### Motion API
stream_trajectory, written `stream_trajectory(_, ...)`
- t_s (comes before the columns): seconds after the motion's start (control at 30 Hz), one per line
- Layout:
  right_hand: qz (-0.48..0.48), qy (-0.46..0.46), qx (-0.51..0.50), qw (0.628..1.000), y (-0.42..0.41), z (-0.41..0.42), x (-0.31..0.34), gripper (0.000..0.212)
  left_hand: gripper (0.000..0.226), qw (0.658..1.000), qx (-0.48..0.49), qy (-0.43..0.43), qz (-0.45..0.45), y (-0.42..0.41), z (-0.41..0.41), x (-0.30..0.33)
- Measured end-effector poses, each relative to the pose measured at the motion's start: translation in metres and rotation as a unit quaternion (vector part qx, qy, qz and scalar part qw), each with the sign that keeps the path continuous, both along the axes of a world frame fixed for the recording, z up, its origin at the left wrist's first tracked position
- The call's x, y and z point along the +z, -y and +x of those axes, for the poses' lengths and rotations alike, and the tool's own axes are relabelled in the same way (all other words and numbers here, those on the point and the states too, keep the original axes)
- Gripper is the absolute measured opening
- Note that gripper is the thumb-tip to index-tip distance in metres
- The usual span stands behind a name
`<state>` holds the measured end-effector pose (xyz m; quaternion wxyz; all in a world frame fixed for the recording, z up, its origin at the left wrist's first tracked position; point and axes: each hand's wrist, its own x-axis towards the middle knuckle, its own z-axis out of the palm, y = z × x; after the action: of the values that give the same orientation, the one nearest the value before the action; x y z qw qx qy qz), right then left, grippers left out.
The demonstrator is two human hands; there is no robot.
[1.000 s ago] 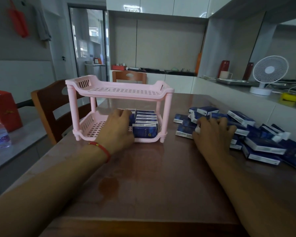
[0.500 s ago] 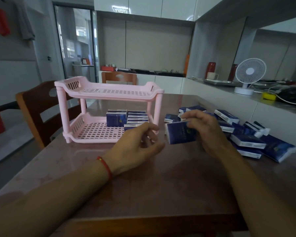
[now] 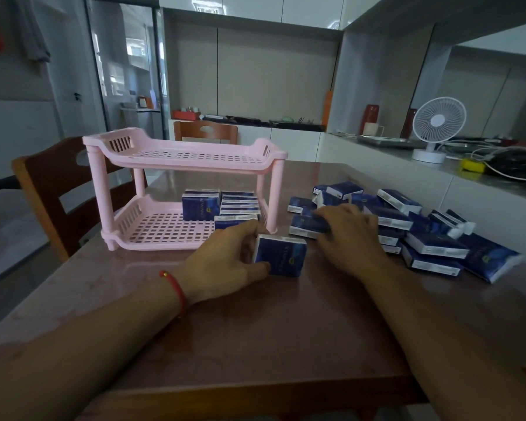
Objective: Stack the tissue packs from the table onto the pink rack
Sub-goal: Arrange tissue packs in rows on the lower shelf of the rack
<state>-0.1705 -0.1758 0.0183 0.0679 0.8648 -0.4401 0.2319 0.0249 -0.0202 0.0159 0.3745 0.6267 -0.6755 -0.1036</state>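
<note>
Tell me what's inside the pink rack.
Lower shelf: tissue packs at its right end; the left hand hides the nearest. Top shelf: nothing visible.

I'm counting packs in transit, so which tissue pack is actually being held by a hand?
The tissue pack standing alone before the pink rack, gripped by the left hand. The right hand only reaches into the loose pile.

Rack [image 3: 185,189] sits left on the table [image 3: 255,329], loose packs [image 3: 422,238] heaped right of it.
</note>
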Motion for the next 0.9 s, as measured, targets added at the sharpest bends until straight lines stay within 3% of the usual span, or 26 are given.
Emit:
stream_trajectory(0.13, -0.015, -0.088, 0.008, 0.996, 0.0, 0.012, -0.004, 0.038, 0.036, 1.0, 0.011, 0.01, 0.002, 0.002, 0.004, -0.001)
stream_trajectory(0.27, -0.057, -0.048, -0.017, 0.997, -0.008, 0.018, 0.002, 0.031, 0.037, 1.0, 0.009, 0.011, 0.013, 0.003, 0.006, -0.001)
stream_trajectory(0.37, 0.017, -0.034, -0.004, 0.999, -0.007, 0.012, -0.002, 0.039, 0.041, 1.0, -0.009, 0.017, 0.009, 0.002, 0.007, 0.0)
stream_trajectory(0.43, 0.122, -0.013, 0.029, 0.992, -0.005, 0.004, -0.002, 0.046, 0.045, 0.999, -0.019, 0.034, 0.01, 0.001, 0.007, 0.001)
stream_trajectory(0.53, 0.273, 0.04, 0.067, 0.959, -0.008, -0.01, 0.008, 0.055, 0.051, 0.999, -0.028, 0.037, 0.016, 0.0, 0.007, 0.002)
stream_trajectory(0.6, 0.309, 0.057, 0.096, 0.945, -0.012, -0.016, 0.016, 0.043, 0.053, 0.999, -0.028, 0.044, 0.014, 0.0, 0.007, 0.002)
stream_trajectory(0.73, 0.361, 0.176, 0.15, 0.903, -0.024, -0.024, 0.03, 0.016, 0.05, 0.998, -0.022, 0.053, 0.012, 0.0, 0.008, 0.002)
stream_trajectory(0.87, 0.442, 0.248, 0.258, 0.823, -0.035, -0.035, 0.036, 0.037, 0.05, 0.998, -0.018, 0.059, 0.015, 0.001, 0.009, 0.001)
stream_trajectory(0.9, 0.438, 0.231, 0.268, 0.826, -0.036, -0.032, 0.034, 0.038, 0.052, 0.998, -0.023, 0.058, 0.02, 0.001, 0.009, 0.002)
